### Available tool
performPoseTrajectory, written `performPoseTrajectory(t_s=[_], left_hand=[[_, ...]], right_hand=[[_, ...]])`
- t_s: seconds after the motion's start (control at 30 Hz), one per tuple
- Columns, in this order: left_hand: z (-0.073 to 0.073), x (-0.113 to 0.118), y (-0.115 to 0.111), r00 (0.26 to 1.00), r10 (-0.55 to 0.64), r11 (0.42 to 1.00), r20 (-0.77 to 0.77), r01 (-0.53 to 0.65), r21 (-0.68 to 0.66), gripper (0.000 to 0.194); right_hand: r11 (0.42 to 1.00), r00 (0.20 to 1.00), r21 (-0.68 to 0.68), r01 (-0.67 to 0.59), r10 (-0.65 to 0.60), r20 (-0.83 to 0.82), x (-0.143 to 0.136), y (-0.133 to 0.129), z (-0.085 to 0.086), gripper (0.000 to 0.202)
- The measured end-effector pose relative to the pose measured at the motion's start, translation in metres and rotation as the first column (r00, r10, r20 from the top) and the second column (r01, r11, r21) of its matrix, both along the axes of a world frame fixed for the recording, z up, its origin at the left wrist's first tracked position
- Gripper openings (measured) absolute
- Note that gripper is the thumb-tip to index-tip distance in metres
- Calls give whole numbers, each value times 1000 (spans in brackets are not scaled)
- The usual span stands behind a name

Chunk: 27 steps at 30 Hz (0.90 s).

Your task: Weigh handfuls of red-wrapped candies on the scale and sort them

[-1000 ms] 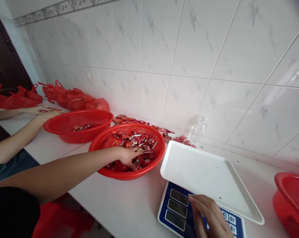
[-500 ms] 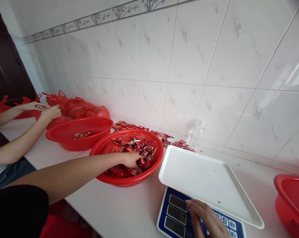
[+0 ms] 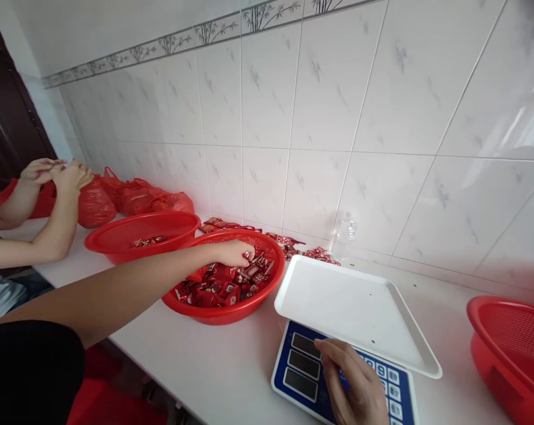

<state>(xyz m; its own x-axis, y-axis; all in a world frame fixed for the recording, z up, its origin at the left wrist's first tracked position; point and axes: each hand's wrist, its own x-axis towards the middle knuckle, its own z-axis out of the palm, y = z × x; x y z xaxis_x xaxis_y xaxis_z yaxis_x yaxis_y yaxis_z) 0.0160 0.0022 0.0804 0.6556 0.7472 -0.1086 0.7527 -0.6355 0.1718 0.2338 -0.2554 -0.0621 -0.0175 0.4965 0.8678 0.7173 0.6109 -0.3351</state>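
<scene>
My left hand (image 3: 235,252) reaches into a red plastic colander basket (image 3: 225,316) filled with small red snack packets (image 3: 222,289). Its fingers are closed on a small red-and-white packet (image 3: 248,255) at the far right part of the heap, mostly covered by the hand. My right hand (image 3: 355,378) is over the blue keypad and display panel of a digital scale (image 3: 301,383). Its fingers are loosely bent, with a gap showing between index finger and thumb, and nothing visible in them. The scale's white tray (image 3: 351,307) bears only tiny dark specks.
Another red basket (image 3: 116,239) with a few packets stands to the left, and a third basket (image 3: 506,354) at the right. Tied red bags (image 3: 138,198) are near a co-worker's hands (image 3: 57,174). Loose packets (image 3: 311,254) and a clear bottle (image 3: 345,236) line the wall.
My left hand has risen and shifted toward the far side of the basket. The right hand stays over the scale. The co-worker's hands have lifted, and the view has turned slightly right.
</scene>
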Motion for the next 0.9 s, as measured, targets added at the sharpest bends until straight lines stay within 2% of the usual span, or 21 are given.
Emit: performPoseTrajectory(t_s=[0.13, 0.23, 0.33, 0.47, 0.53, 0.57, 0.63, 0.7, 0.77, 0.9], left_hand=[[15, 32, -14, 993, -24, 998, 119, 18, 57, 26], [16, 70, -28, 974, -76, 992, 213, 53, 115, 29], [5, 114, -43, 954, -159, 982, 252, 127, 138, 32], [-19, 163, -56, 928, -302, 953, 220, 287, 97, 40], [-27, 177, -57, 886, -429, 900, 175, 437, -2, 46], [-30, 181, -56, 852, -499, 854, 160, 514, -76, 47], [-29, 182, -52, 788, -593, 756, 164, 616, -223, 45], [-25, 173, -44, 786, -586, 728, 198, 617, -299, 44], [-18, 155, -31, 829, -516, 776, 214, 559, -294, 41], [-10, 103, 6, 935, -319, 928, 155, 341, -148, 30]], right_hand=[[1000, 1000, 8, -23, 23, -12, 2, -1, 7, 30], [999, 999, 5, -33, 33, -37, 2, -2, 8, 31], [1000, 998, 8, -26, 26, -56, 2, -1, 6, 31], [1000, 999, -9, -20, 20, -49, 3, 4, 5, 31], [1000, 999, -11, -15, 14, -48, 4, 6, 6, 31], [1000, 999, -11, -12, 11, -48, 4, 6, 7, 32], [1000, 999, -11, -7, 7, -31, 4, 7, 7, 33], [1000, 1000, -14, -11, 11, 6, 5, 7, 7, 33], [1000, 999, -17, -17, 18, 36, 4, 7, 5, 32], [1000, 999, -17, -2, 3, 48, -1, 3, 2, 29]])
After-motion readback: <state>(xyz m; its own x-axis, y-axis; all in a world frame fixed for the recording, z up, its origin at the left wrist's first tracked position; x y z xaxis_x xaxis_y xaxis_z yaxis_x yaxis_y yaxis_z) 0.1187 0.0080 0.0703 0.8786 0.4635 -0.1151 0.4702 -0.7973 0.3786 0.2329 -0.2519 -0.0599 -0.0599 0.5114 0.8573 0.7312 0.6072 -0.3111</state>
